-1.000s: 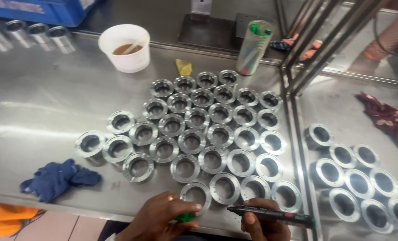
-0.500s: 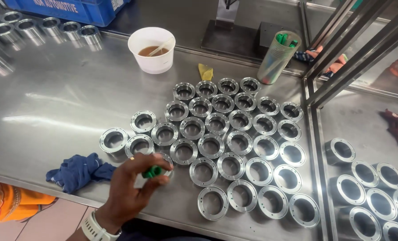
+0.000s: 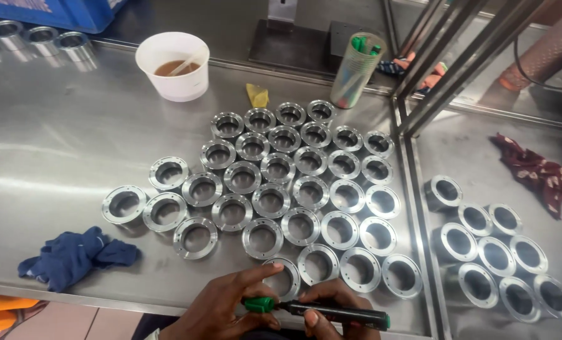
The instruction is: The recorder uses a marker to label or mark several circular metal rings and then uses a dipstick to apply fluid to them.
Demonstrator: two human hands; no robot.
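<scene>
Stainless steel tabletop (image 3: 54,126) spreads out under your view, scuffed and shiny, with a second steel surface to the right of a slanted metal frame (image 3: 445,69).

Far left near the front edge lies one crumpled blue cloth (image 3: 73,257). Behind it, at the back, stands one white cup (image 3: 172,66) with brown liquid inside. Across the middle sits a packed cluster of machined metal rings (image 3: 275,195), each a short shiny collar with a flanged rim and small holes around it; I count roughly thirty-five. One small yellow scrap (image 3: 258,96) lies behind them, beside one clear tumbler (image 3: 355,70) holding green-capped pens.

At the bottom edge, your left hand (image 3: 221,308) pinches the green cap (image 3: 259,305) of one black marker (image 3: 338,313), fingers closed on it. Your right hand (image 3: 331,308) grips the marker's barrel, which lies level, just in front of the nearest ring.

Right of the frame sits a smaller group of about ten rings (image 3: 495,252), and one dark red patterned cloth (image 3: 533,173).
</scene>
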